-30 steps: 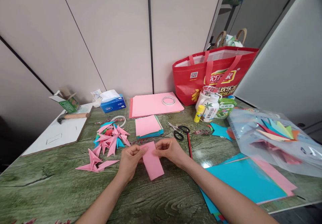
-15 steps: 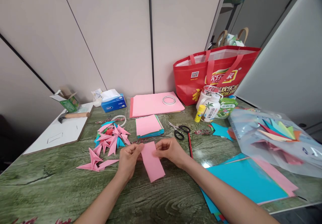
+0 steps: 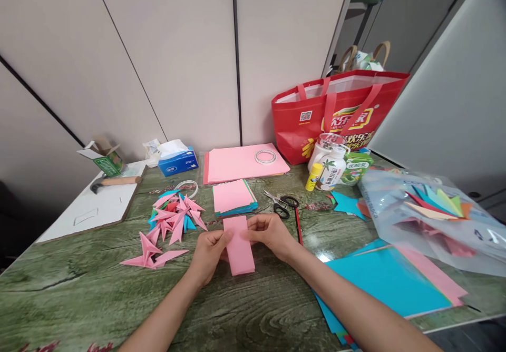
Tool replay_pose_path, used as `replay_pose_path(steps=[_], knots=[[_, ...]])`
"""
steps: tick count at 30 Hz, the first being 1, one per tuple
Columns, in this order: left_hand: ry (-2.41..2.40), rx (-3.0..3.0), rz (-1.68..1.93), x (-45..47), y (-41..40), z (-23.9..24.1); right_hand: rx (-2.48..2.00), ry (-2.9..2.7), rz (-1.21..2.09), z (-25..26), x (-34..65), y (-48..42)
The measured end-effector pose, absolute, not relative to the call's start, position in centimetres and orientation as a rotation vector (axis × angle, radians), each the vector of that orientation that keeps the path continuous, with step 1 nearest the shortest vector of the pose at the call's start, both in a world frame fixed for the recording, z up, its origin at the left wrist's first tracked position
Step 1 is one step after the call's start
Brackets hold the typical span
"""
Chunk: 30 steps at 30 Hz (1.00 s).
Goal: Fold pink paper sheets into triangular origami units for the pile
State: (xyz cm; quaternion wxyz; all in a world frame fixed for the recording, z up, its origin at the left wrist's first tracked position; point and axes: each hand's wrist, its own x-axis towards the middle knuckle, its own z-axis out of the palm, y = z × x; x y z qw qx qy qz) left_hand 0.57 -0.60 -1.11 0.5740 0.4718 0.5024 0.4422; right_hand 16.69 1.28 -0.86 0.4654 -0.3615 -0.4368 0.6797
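A pink sheet of paper (image 3: 240,254), folded into a narrow rectangle, is held up over the table between both hands. My left hand (image 3: 208,252) pinches its left edge, thumb on the front face. On the opposite edge my right hand (image 3: 269,235) grips it the same way, with fingers curled behind. Just beyond the hands lies a stack of square paper (image 3: 233,196), pink on top and blue below. To the left is a heap of folded pink paper pieces (image 3: 177,217), some blue and red among them. Scissors (image 3: 281,204) with black handles lie to the right of the stack.
A red pencil (image 3: 298,226) lies by the scissors. Blue sheets (image 3: 387,283) sit under my right forearm. Further back are a glue stick (image 3: 313,177), white bottle (image 3: 332,170), red bag (image 3: 294,130), tissue box (image 3: 177,163) and pink sheets (image 3: 233,165). A hammer (image 3: 118,181) rests on a white board at left.
The folded pink paper has turned from a slant to nearly upright and shifted slightly away from me. My left hand has moved a little right, its thumb now further onto the paper.
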Motion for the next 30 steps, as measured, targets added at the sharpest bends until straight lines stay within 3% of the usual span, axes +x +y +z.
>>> replay_pose_path(steps=[11, 30], knots=[[0.943, 0.927, 0.806, 0.9, -0.93, -0.4, -0.94, -1.003, 1.543, -0.95, 16.57, 1.49], [0.938, 0.92, 0.788, 0.89, -1.08, -0.48, -0.941, -1.022, 1.519, -1.02, 16.47, 1.48]])
